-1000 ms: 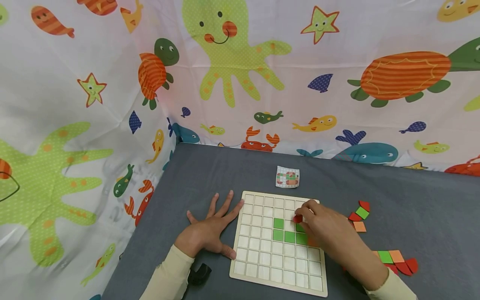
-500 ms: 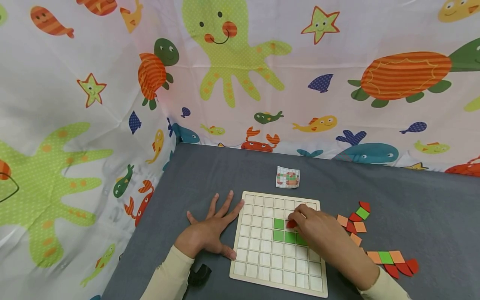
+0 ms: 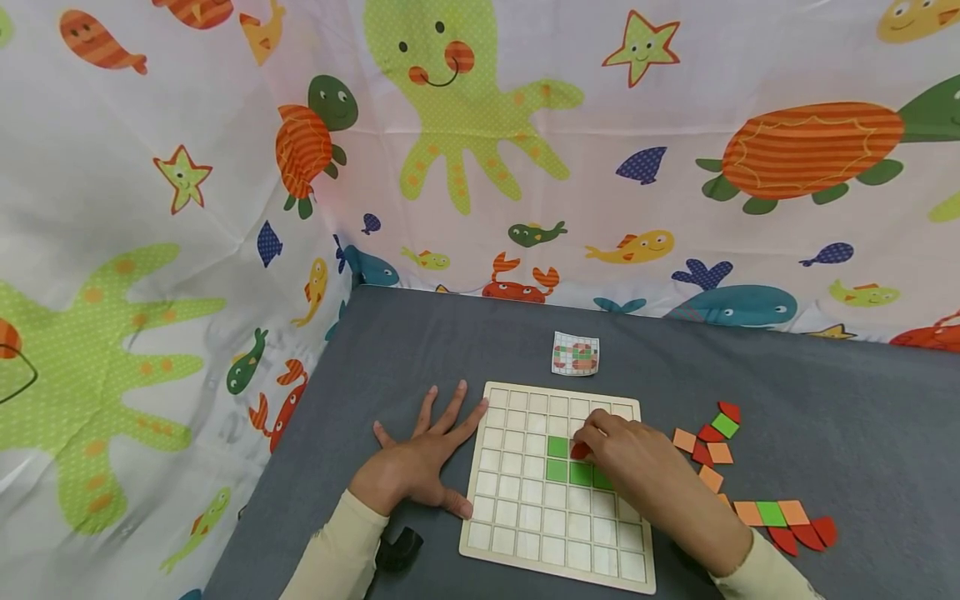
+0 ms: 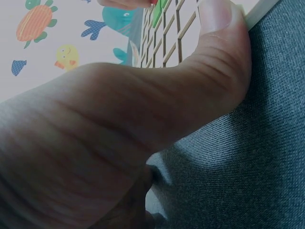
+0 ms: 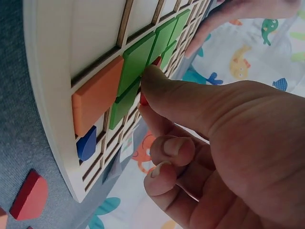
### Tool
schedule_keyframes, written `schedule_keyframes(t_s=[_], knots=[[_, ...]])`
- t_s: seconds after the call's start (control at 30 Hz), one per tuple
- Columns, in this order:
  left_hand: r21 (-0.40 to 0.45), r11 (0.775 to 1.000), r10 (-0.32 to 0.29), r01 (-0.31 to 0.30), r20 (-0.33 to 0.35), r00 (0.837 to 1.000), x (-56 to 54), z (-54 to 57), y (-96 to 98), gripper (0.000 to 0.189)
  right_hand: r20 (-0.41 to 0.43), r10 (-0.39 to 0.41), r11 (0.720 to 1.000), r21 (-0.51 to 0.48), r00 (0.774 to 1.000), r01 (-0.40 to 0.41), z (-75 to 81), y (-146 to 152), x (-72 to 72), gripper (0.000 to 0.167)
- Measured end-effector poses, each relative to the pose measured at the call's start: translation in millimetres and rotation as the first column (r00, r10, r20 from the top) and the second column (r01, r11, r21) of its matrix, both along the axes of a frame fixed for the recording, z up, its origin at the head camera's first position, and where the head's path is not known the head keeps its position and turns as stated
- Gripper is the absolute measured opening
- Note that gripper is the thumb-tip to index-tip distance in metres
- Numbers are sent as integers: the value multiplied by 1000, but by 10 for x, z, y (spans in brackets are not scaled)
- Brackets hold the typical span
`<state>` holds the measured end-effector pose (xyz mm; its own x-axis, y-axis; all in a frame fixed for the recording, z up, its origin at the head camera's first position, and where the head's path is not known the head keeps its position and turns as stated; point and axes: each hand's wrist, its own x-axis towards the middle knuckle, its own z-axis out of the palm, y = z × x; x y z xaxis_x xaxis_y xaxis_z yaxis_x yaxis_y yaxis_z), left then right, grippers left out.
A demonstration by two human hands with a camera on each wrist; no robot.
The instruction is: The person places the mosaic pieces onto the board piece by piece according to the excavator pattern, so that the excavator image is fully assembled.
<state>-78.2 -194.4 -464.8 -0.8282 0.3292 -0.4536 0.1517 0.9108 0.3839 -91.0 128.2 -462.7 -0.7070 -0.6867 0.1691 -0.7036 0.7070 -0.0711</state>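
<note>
A pale wooden grid board (image 3: 529, 515) lies on the grey cloth. My left hand (image 3: 416, 467) is spread flat beside it, with the thumb and a fingertip touching its left edge. Between thumb and index finger, my right hand (image 3: 645, 471) pinches a small red tile (image 3: 580, 451) low over a cell among the green tiles (image 3: 557, 472). The right wrist view shows only slivers of this red tile, the rest being covered by the thumb. An orange tile (image 5: 97, 95) and a blue tile (image 5: 86, 144) sit in cells near the board's right side.
Loose red, orange and green tiles (image 3: 772, 514) lie right of the board. Behind it is a small printed pattern card (image 3: 575, 354). A black curved object (image 3: 400, 550) lies by the left sleeve. A sea-animal patterned curtain (image 3: 480, 125) borders the table.
My right hand has moved a little left over the board with the red tile, uncovering more loose tiles on the right. The last half second shows hardly any motion. My left hand stays put.
</note>
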Motion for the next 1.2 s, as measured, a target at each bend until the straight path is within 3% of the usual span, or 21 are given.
schedule_keyframes(t_s=[0.3, 0.57, 0.63, 0.77, 1.0, 1.2], knots=[[2, 1000, -3, 3, -7, 1000, 6, 4, 1, 140, 23, -5, 1000, 3, 1000, 5, 11, -15, -11, 25], [52, 999, -12, 13, -15, 1000, -51, -275, -90, 145, 32, -3, 1000, 1, 999, 3, 33, -19, -29, 25], [53, 998, -16, 17, -27, 1000, -49, -284, -95, 145, 37, -4, 1000, 5, 999, 4, 40, -21, -30, 25], [43, 999, -15, 15, -15, 1000, -38, -231, -73, 146, 47, 1, 1000, 2, 999, -1, 44, -21, -32, 23], [2, 1000, -1, 1, 7, 1000, 1, -13, -4, 140, 47, 6, 1000, -2, 999, -6, 49, -23, -47, 23], [1, 1000, 2, -2, -8, 1000, 13, 4, 3, 140, 65, -1, 1000, 16, 998, 0, 59, -23, -65, 25]])
